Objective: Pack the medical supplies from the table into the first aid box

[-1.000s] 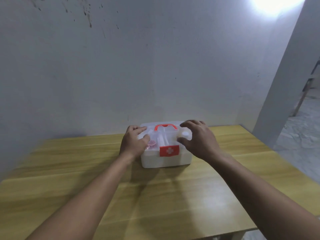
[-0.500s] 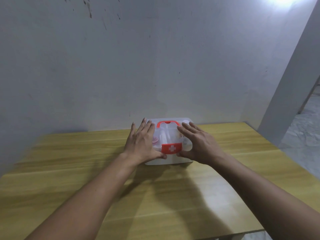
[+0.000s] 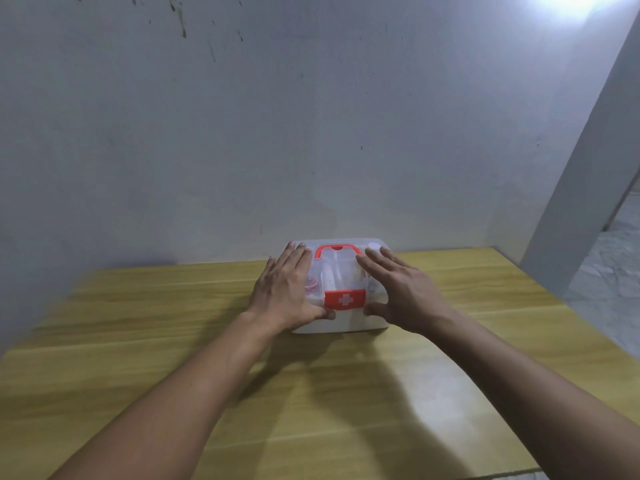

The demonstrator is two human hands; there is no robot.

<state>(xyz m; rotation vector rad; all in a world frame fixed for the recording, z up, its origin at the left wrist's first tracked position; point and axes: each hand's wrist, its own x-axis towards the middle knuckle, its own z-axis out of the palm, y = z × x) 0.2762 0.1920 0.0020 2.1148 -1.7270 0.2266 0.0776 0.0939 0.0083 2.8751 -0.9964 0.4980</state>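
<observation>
Both hands lie palm-down with straight, slightly spread fingers on the clear lid of the first aid box [image 3: 341,320], left hand [image 3: 282,292] left and right hand [image 3: 403,294] right of its red latch [image 3: 345,300] bearing a white cross, thumbs against the front, box standing at the tabletop's [image 3: 138,341] far edge.

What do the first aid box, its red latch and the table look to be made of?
First aid box: apparently plastic, with an opaque white base and a clear lid through which the contents show. Red latch: glossy moulded plastic with a white cross. Table: wood or wood-look laminate; grain lines and a slight sheen.
</observation>
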